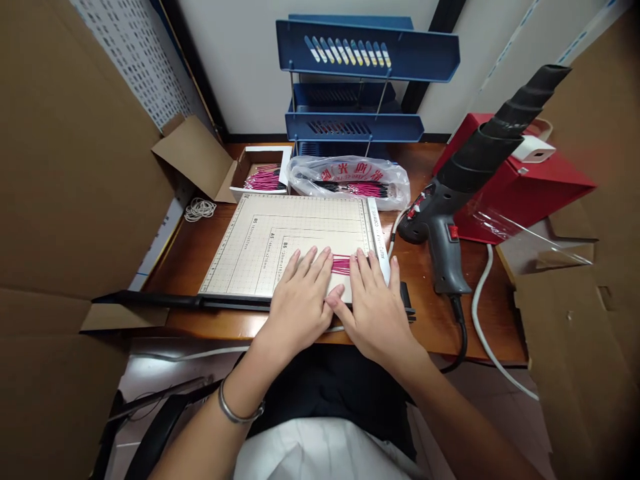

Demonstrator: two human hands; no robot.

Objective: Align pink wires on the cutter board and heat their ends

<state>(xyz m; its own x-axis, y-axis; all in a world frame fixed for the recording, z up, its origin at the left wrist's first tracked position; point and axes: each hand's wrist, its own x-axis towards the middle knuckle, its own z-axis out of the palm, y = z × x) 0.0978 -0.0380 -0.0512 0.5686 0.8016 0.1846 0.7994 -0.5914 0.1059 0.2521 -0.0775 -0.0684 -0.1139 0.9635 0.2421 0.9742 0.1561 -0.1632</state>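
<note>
A short row of thin magenta wires (341, 265) lies side by side on the cream board of a paper cutter (250, 257). My left hand (303, 300) rests flat over the left end of the wires, fingers stretched out. Over their right end lies my right hand (376, 307), also flat with fingers apart, by the cutter's white edge strip. Both thumbs meet just below the wires. The wire ends are hidden under my fingers. The cutter's black handle (160, 299) sticks out to the left along the front edge.
Behind the cutter are a small box (289, 160) and a clear plastic bag (400, 180), both holding magenta wires. A blue tray rack (355, 127) stands at the back. To the right are a grey heat gun (445, 247) and a red box (545, 180). Cardboard walls flank the table.
</note>
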